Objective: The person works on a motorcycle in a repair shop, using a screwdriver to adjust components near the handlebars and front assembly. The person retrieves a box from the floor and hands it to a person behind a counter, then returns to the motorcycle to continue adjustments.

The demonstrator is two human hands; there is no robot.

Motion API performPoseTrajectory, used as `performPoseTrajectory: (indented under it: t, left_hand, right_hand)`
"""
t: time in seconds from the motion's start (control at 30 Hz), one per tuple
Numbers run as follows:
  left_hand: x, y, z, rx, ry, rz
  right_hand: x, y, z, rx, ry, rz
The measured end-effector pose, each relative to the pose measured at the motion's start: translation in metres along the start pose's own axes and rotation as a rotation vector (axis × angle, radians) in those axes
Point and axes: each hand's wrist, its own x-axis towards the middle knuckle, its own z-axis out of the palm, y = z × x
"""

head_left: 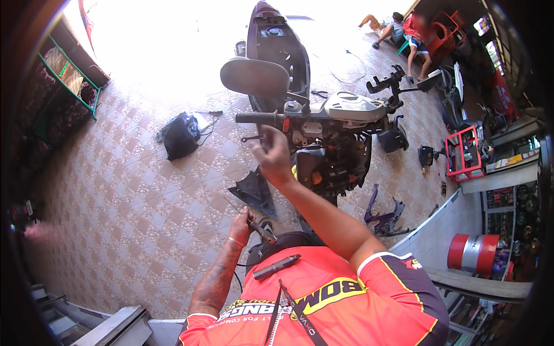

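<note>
My right hand (270,151) is raised beside a partly stripped scooter, below the handlebar grip (254,117) and mirror (254,75), with a small dark wrench (250,138) in its fingers. Lower down, my left hand (242,226) grips a dark tool (262,232) with what looks like a thin rod sticking up from it. A black triangular body panel (254,193) lies on the floor behind that hand. The exposed scooter body (329,170) is right of my right hand. A dark cylindrical tool (276,266) hangs at the front of my shirt.
A black bag (180,137) lies on the tiled floor at left. Purple panels (384,213), a red frame (461,151) and shelving (499,202) with a red drum (473,254) stand right. Two people (418,43) are at the back right. A green-framed rack (72,75) is far left.
</note>
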Motion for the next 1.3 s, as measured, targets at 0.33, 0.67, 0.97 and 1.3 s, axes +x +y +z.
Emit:
performPoseTrajectory:
  t: [0.33, 0.67, 0.97, 1.3]
  left_hand:
    - [0.004, -0.009, -0.022, 0.019, 0.007, 0.020]
    - [-0.004, -0.011, -0.042, 0.047, 0.023, 0.015]
    - [-0.014, -0.016, -0.039, 0.163, 0.042, 0.013]
    - [-0.032, -0.029, -0.048, 0.106, 0.099, -0.029]
  right_hand:
    - [0.016, 0.007, -0.001, 0.964, 0.368, 0.610]
    - [-0.011, 0.118, -0.041, 1.111, 0.130, 0.596]
    - [0.023, 0.150, -0.038, 1.486, -0.176, 0.428]
    - [0.049, 0.161, -0.005, 1.882, -0.168, 0.224]
